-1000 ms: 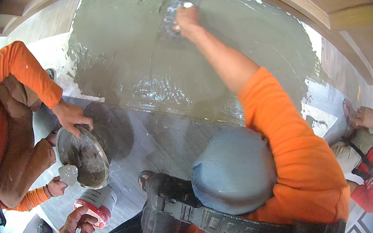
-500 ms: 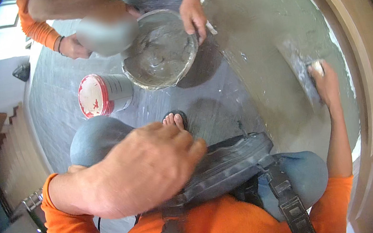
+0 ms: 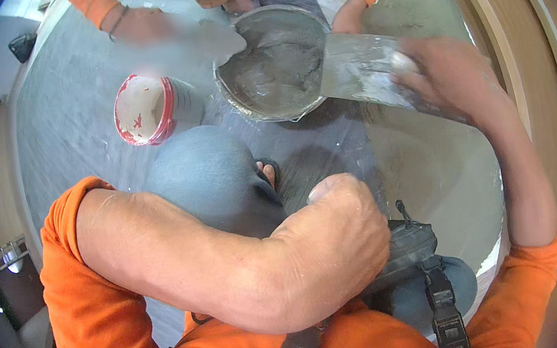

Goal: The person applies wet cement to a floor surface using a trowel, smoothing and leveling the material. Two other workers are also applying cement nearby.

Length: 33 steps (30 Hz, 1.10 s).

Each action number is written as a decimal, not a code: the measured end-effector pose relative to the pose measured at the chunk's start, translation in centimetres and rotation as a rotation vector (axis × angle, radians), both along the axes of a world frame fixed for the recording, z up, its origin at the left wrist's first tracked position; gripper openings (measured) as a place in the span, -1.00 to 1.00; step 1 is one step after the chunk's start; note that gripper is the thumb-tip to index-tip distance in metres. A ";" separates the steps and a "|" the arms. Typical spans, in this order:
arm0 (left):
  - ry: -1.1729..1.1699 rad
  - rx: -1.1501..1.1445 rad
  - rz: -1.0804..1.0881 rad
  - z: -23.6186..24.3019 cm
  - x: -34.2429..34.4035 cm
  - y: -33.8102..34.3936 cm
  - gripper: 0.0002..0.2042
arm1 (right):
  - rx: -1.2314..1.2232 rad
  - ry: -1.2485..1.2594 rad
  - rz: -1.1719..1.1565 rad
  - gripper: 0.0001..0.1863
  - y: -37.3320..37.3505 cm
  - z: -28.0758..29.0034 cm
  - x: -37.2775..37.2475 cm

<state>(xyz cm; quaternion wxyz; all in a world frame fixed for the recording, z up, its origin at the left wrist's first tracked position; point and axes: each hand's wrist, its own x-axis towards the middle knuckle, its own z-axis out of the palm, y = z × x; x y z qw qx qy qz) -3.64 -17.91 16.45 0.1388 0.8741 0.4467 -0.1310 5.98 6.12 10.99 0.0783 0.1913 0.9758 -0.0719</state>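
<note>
My right hand [image 3: 446, 69] grips the pale handle of a flat steel plastering trowel [image 3: 360, 68]. The trowel's blade is smeared grey and reaches over the right rim of a round bucket [image 3: 227, 95]. Wet grey mortar [image 3: 276, 62] lies in the bucket. Closer to me, my left hand [image 3: 338, 233] is closed in a fist above my lap, the inside of its fingers hidden. Across from me, a co-worker's hand [image 3: 144, 25] is at a blurred, pale flat tool [image 3: 223, 42] at the bucket's left rim. The co-worker's other hand [image 3: 347, 18] is by the right rim.
Left of the bucket, a white pail with a red rim [image 3: 171, 107] lies tipped on the grey floor [image 3: 77, 125]. Wet grey screed [image 3: 434, 158] covers the floor on the right, along a wooden frame [image 3: 523, 29]. A black bag [image 3: 408, 244] is strapped at my waist.
My right hand has lifted the trowel off the screed to the bucket. My left hand has moved right. The co-worker's tool now reaches the bucket, and the pail has tilted more open.
</note>
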 end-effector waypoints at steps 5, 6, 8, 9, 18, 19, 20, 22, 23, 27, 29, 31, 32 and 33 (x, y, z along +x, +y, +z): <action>-0.013 0.056 -0.022 0.9 -1.3 -0.9 -0.79 | 0.061 -0.097 0.154 -0.67 -1.0 -2.5 -10.8; -0.025 0.072 -0.023 1.0 -1.6 -1.2 -0.79 | 0.081 -0.145 0.164 -0.71 -1.4 -3.4 -13.0; -0.026 0.089 0.007 1.3 -2.4 -2.1 -0.78 | 0.069 -0.118 0.248 -0.77 -3.2 -5.3 -17.0; -0.027 0.103 0.018 1.3 -2.8 -2.4 -0.78 | 0.072 -0.119 0.246 -0.77 -3.5 -6.9 -18.4; -0.095 0.101 0.028 1.3 -4.8 -2.8 -0.79 | -0.060 -0.114 0.272 -0.74 -5.2 -12.3 -21.0; -0.103 0.093 0.025 1.3 -4.9 -2.7 -0.79 | -0.070 -0.127 0.269 -0.74 -4.7 -12.2 -20.4; -0.111 0.084 0.022 1.2 -5.0 -2.7 -0.79 | -0.081 -0.140 0.266 -0.73 -4.4 -12.2 -20.1; -0.127 0.079 0.015 1.2 -4.9 -2.4 -0.79 | -0.088 -0.144 0.245 -0.72 -3.4 -12.1 -19.8; -0.130 0.073 0.019 1.2 -4.9 -2.5 -0.79 | -0.095 -0.140 0.242 -0.71 -3.5 -11.7 -20.0; -0.148 0.015 0.004 0.8 -4.3 -2.5 -0.80 | -0.152 -0.131 0.222 -0.67 -3.0 -10.6 -19.8; -0.154 -0.073 -0.001 0.8 -4.1 -2.2 -0.80 | -0.163 -0.130 0.220 -0.64 -2.5 -10.4 -19.6; -0.152 -0.073 0.004 0.8 -4.3 -2.4 -0.81 | -0.234 -0.117 0.185 -0.61 -2.0 -9.9 -19.1; -0.157 -0.074 0.003 0.8 -4.4 -2.6 -0.81 | -0.271 -0.116 0.163 -0.59 -1.8 -9.7 -18.5; -0.157 -0.092 0.009 0.6 -4.3 -2.7 -0.81 | -0.300 -0.100 0.155 -0.59 -1.7 -9.7 -17.9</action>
